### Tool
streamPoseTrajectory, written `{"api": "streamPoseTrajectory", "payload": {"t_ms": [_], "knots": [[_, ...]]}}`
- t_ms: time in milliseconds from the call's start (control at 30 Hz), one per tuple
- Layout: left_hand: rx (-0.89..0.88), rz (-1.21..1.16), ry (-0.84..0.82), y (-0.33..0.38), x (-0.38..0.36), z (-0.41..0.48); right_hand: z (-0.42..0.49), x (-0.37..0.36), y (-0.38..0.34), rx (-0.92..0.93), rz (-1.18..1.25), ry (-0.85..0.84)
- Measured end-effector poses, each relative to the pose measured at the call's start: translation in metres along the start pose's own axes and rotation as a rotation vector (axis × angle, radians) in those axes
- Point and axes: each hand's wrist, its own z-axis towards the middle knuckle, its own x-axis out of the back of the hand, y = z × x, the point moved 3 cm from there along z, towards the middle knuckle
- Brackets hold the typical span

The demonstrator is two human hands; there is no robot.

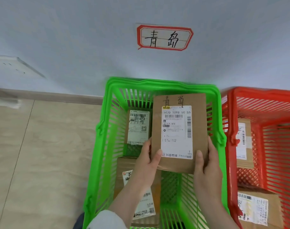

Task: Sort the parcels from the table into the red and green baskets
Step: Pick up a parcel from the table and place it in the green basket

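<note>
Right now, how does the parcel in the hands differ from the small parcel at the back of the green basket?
The held parcel is gripped by the left hand and right hand over the green basket; the small parcel lies on its floor. The held parcel has its handwriting on bare cardboard above the label; the small parcel has it across the label. Both are brown cardboard with white labels.

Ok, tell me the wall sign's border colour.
Red border on the wall sign, clearest in the head view.
</note>
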Motion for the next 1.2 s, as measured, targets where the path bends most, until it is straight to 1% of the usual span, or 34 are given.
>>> {"api": "streamPoseTrajectory", "payload": {"t_ms": [100, 200, 300, 467, 633, 733, 833, 867, 1000, 1033, 1067, 1133, 1200], "knots": [[-0.005, 0.049, 0.006, -0.003, -0.003, 0.008, 0.009, -0.007, 0.016, -0.069, 0.011, -0.028], [-0.004, 0.072, 0.012, -0.004, -0.003, 0.012, 0.011, -0.009, 0.019, -0.050, -0.005, 0.008], [0.000, 0.111, -0.019, -0.006, 0.000, 0.012, 0.007, -0.008, 0.022, -0.064, 0.016, 0.041], [0.004, 0.238, -0.031, -0.005, 0.000, 0.030, 0.027, -0.020, 0.036, -0.107, 0.009, -0.048], [0.040, 0.374, -0.077, -0.024, 0.001, 0.050, 0.033, -0.040, 0.064, -0.126, 0.025, -0.064], [0.037, 0.506, -0.076, -0.029, -0.002, 0.060, 0.040, -0.048, 0.080, -0.094, 0.021, -0.059], [-0.033, 0.796, -0.002, -0.031, -0.003, 0.065, 0.044, -0.057, 0.090, -0.031, -0.061, -0.080], [-0.038, 0.861, 0.012, -0.033, -0.003, 0.066, 0.044, -0.061, 0.094, -0.010, -0.103, -0.090], [0.023, 0.904, 0.010, -0.034, -0.006, 0.069, 0.045, -0.066, 0.095, 0.057, -0.226, -0.158], [0.002, 0.934, 0.029, -0.031, -0.006, 0.068, 0.046, -0.065, 0.091, 0.100, -0.281, -0.163], [-0.064, 0.968, 0.070, -0.025, -0.007, 0.067, 0.046, -0.064, 0.086, 0.191, -0.370, -0.140], [-0.291, 0.998, 0.170, -0.014, -0.010, 0.063, 0.044, -0.065, 0.075, 0.364, -0.508, -0.089], [-0.512, 1.024, 0.201, -0.009, -0.021, 0.068, 0.049, -0.069, 0.066, 0.402, -0.582, -0.129]]}}
